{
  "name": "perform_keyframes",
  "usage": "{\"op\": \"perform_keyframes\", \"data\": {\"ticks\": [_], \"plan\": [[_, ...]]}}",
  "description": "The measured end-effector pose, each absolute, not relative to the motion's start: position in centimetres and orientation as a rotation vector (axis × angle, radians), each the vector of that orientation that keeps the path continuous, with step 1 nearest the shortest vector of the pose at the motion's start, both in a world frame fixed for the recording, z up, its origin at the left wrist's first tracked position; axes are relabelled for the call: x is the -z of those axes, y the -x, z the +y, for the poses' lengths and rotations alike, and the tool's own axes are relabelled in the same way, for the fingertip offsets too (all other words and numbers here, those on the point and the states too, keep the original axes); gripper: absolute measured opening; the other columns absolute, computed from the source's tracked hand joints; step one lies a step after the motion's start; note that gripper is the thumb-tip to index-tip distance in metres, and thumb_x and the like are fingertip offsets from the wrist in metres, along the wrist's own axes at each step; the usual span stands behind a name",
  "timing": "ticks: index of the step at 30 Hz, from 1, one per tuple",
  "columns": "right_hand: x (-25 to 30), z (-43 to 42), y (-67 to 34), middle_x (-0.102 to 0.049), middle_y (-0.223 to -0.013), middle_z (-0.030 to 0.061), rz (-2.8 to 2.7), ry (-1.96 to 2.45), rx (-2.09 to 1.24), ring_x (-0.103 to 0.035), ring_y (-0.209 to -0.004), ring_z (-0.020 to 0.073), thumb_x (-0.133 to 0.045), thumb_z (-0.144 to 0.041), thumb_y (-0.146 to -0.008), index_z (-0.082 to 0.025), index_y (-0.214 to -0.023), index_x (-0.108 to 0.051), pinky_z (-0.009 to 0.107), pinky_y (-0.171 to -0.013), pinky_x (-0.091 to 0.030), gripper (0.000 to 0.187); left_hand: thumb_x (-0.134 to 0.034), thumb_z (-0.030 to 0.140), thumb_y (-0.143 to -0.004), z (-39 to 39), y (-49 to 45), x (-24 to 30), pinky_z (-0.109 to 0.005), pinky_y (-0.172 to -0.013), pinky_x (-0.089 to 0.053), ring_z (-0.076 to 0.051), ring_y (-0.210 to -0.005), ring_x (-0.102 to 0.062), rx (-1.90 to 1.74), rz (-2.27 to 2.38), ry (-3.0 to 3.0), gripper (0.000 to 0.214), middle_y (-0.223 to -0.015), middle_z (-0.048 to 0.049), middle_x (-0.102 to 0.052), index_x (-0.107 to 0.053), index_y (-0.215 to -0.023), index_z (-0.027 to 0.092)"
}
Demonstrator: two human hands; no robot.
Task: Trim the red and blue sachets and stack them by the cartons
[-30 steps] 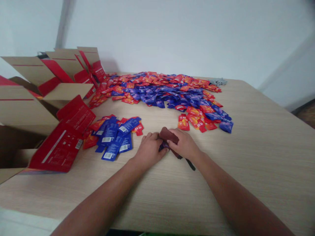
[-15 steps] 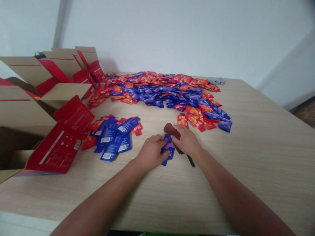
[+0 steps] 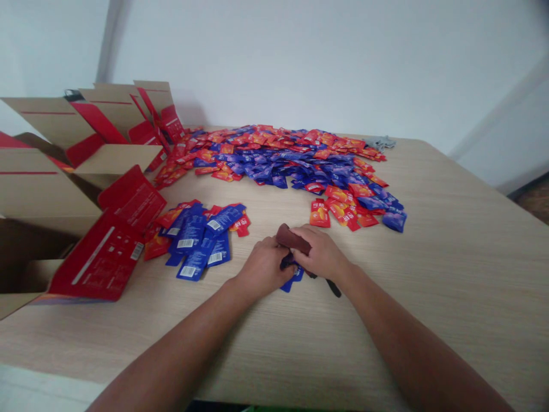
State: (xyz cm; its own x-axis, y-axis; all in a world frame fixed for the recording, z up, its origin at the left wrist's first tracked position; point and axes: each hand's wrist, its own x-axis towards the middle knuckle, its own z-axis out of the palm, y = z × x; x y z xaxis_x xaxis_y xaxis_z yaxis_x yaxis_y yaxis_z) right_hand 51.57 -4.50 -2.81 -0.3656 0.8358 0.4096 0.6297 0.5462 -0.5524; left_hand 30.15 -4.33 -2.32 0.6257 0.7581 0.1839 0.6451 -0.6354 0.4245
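My left hand [image 3: 260, 270] and my right hand [image 3: 322, 256] meet over the middle of the wooden table [image 3: 450, 257]. Between them lies a blue sachet [image 3: 293, 278], pinned by my left fingers, with only its lower edge showing. My right hand is closed on a dark maroon tool [image 3: 293, 238] with a black end [image 3: 332, 286] that sticks out behind the wrist. The tool's head sits on the sachet. A small stack of blue and red sachets [image 3: 198, 238] lies just left of my left hand.
A large heap of red and blue sachets [image 3: 291, 160] covers the far middle of the table. Open cardboard boxes with red printed flaps [image 3: 107, 252] crowd the left side. A grey cloth [image 3: 380, 142] lies at the far edge.
The blue sachet, more exposed half a second ago, is now mostly covered again as both hands closed together over it. The tool head shifted slightly left and nearer.
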Motion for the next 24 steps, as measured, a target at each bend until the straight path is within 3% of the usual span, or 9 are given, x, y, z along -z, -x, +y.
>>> {"op": "perform_keyframes", "data": {"ticks": [11, 19, 24], "plan": [[4.6, -2.8, -52.7, -0.074, -0.128, 0.0117, -1.887, 1.663, -0.309, -0.07, -0.116, 0.0305, -0.069, -0.033, -0.094, -0.023, -0.136, -0.066, 0.045, -0.102, -0.054, 0.043, -0.076, 0.038, -0.092, -4.3, -30.2, 2.7, -0.044, -0.104, -0.054, -0.03, -0.115, -0.067, -0.512, 1.115, -2.557, 0.033, -0.123, -0.009, -0.071, -0.078, -0.122, 0.025], [5.0, -2.7, -52.9, -0.072, -0.133, 0.0132, -1.925, 1.536, -0.265, -0.069, -0.12, 0.0324, -0.069, -0.033, -0.094, -0.022, -0.138, -0.065, 0.05, -0.105, -0.055, 0.046, -0.076, 0.037, -0.091, -4.3, -30.2, 2.5, -0.045, -0.104, -0.054, -0.03, -0.114, -0.067, -0.511, 1.116, -2.534, 0.031, -0.118, -0.0094, -0.072, -0.079, -0.12, 0.025], [4.2, -3.3, -52.8, -0.073, -0.129, 0.01, -2.008, 1.369, -0.315, -0.069, -0.118, 0.031, -0.07, -0.025, -0.09, -0.027, -0.139, -0.065, 0.049, -0.105, -0.056, 0.049, -0.078, 0.034, -0.088, -4.3, -30.3, 2.4, -0.045, -0.103, -0.055, -0.03, -0.112, -0.067, -0.538, 1.123, -2.487, 0.026, -0.116, -0.0085, -0.072, -0.08, -0.113, 0.027]]}}
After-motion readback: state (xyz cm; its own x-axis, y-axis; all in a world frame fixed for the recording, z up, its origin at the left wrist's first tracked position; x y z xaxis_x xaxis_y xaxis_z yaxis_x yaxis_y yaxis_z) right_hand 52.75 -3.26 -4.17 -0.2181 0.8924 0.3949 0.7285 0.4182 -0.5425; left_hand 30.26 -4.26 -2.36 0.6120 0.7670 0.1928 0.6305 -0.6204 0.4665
